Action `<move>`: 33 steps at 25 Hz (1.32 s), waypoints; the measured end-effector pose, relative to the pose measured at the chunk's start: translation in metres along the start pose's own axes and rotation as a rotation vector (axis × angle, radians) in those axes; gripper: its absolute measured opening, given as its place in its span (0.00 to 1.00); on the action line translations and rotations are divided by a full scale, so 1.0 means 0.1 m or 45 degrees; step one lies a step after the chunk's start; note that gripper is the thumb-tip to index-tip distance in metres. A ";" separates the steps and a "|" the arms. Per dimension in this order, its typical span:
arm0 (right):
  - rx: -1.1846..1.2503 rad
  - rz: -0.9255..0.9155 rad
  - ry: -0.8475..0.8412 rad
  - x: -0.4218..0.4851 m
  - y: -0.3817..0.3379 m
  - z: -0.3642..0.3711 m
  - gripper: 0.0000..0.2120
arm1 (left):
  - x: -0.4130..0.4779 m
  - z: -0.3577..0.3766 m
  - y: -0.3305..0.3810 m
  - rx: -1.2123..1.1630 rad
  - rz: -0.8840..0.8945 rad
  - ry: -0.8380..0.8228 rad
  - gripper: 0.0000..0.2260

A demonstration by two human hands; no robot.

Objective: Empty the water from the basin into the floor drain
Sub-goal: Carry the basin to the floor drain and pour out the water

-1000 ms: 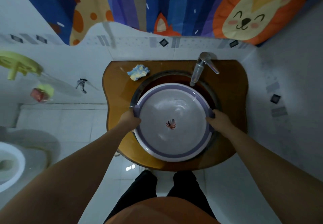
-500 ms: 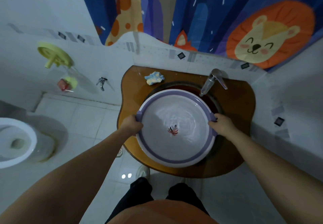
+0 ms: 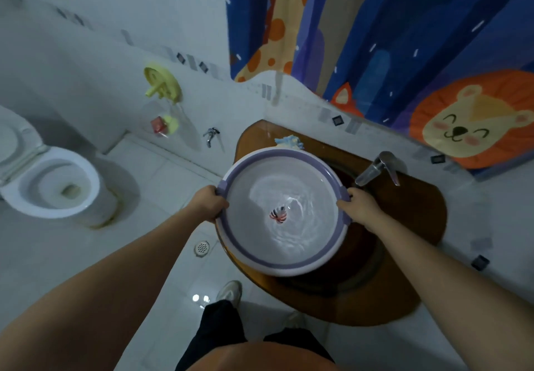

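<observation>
Wooden table [image 3: 413, 243] beneath the basin's right half. Basin [image 3: 257, 258], rippling water inside, held off the table, its left part over the floor. Left hand [image 3: 208, 203], right hand [image 3: 361, 207]: fingers closed on opposite rim handles. Floor drain [image 3: 202, 247] just left of basin.

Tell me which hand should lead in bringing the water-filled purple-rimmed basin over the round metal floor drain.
Probably the left hand. It grips the purple-rimmed plastic basin on the side facing the round metal floor drain, which lies on the white tiles just left of it. The right hand holds the side by the chrome tap.
</observation>
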State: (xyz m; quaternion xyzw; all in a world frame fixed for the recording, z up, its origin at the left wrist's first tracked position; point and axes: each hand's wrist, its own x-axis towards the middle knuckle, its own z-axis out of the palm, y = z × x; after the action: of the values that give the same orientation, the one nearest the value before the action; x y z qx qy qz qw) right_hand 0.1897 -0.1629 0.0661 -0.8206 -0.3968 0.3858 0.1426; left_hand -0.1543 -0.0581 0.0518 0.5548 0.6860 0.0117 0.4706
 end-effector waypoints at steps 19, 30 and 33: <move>-0.042 -0.189 -0.028 -0.06 -2.10 1.41 0.09 | -0.23 -2.09 -1.28 -0.247 -0.126 0.118 0.28; -0.177 -0.291 -0.105 0.35 -2.99 2.68 0.23 | 0.55 -2.63 -2.44 -0.248 -0.253 0.401 0.33; -0.186 -0.305 -0.090 0.68 -3.08 3.10 0.26 | 0.81 -2.50 -2.77 -0.250 -0.298 0.489 0.29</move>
State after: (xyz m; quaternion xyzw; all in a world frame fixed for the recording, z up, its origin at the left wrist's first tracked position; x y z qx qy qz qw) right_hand -0.1816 0.0644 -0.0077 -0.7614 -0.5239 0.3647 0.1135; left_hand -0.5224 0.0249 -0.0094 0.4106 0.8181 0.1292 0.3813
